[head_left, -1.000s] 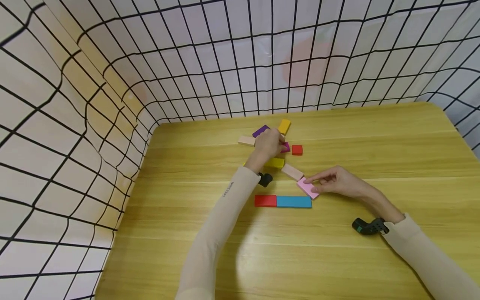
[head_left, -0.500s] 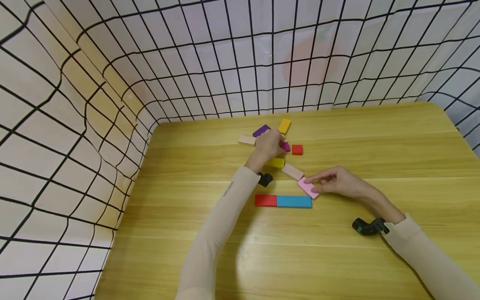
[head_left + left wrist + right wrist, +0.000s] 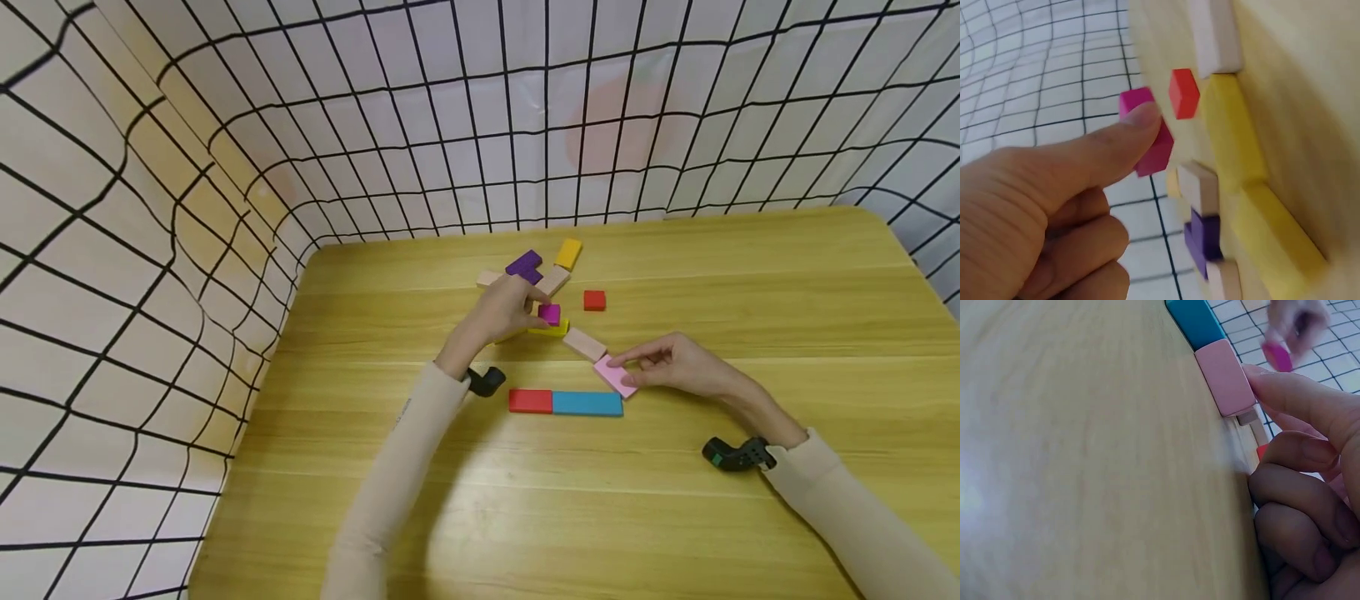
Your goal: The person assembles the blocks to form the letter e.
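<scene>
My left hand (image 3: pixel 504 312) pinches a magenta block (image 3: pixel 550 314) between thumb and fingers; in the left wrist view the block (image 3: pixel 1150 134) is raised above the table. In the head view it overlaps a yellow block (image 3: pixel 555 331). At the centre right, my right hand (image 3: pixel 678 364) holds a flat pink block (image 3: pixel 615 377) by its sides on the table. That pink block sits between a pale wooden block (image 3: pixel 584 343) and the right end of a blue block (image 3: pixel 587 403). A red block (image 3: pixel 530 401) lies end to end with the blue one.
Behind my left hand lie purple blocks (image 3: pixel 523 262), a pale block (image 3: pixel 555 281) and an orange block (image 3: pixel 568 253). A small red block (image 3: pixel 594 301) lies alone to their right. Black wire mesh (image 3: pixel 545 129) over white sheeting borders the wooden table (image 3: pixel 750 283) at the back and sides.
My left hand has picked up the magenta block from the far group and carried it toward me and slightly left, uncovering purple and pale blocks. My right hand stays on the pink block.
</scene>
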